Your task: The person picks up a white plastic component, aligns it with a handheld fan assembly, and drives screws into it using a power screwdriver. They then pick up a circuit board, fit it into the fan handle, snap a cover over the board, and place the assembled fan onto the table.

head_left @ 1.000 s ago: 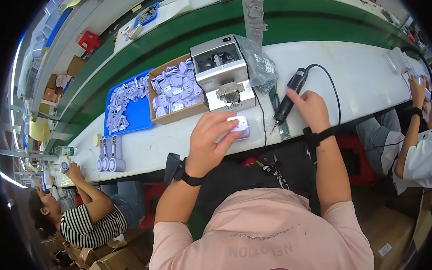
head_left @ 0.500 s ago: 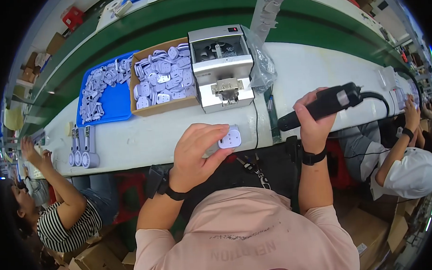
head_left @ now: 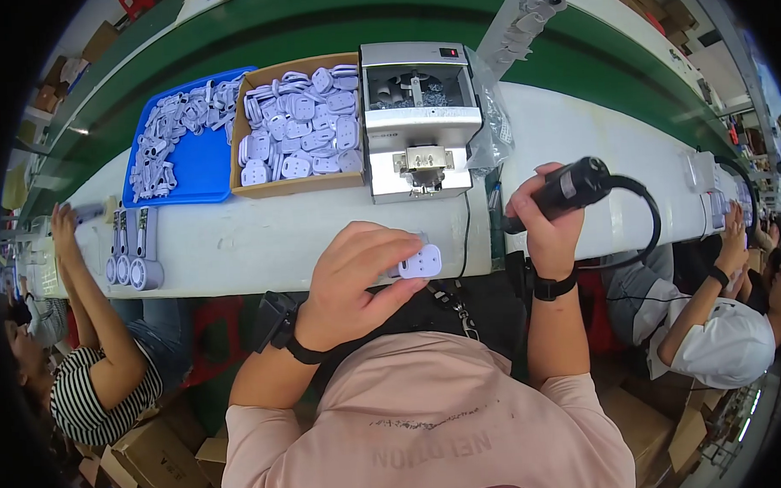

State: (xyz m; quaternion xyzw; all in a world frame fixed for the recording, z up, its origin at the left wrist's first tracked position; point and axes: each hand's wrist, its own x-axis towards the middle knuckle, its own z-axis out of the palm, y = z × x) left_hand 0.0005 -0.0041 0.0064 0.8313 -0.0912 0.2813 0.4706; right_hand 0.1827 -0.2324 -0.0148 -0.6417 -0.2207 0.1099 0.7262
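At frame centre the left hand pinches a small white plastic plug piece at the white counter edge. Just right, the right hand wraps a black corded electric screwdriver, its long axis slanting down-left towards the piece.

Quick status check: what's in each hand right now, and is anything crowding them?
Left hand grips a white plug housing. Right hand grips a black electric screwdriver, its tip hidden. Grey screw feeder sits just behind; nothing between the hands.
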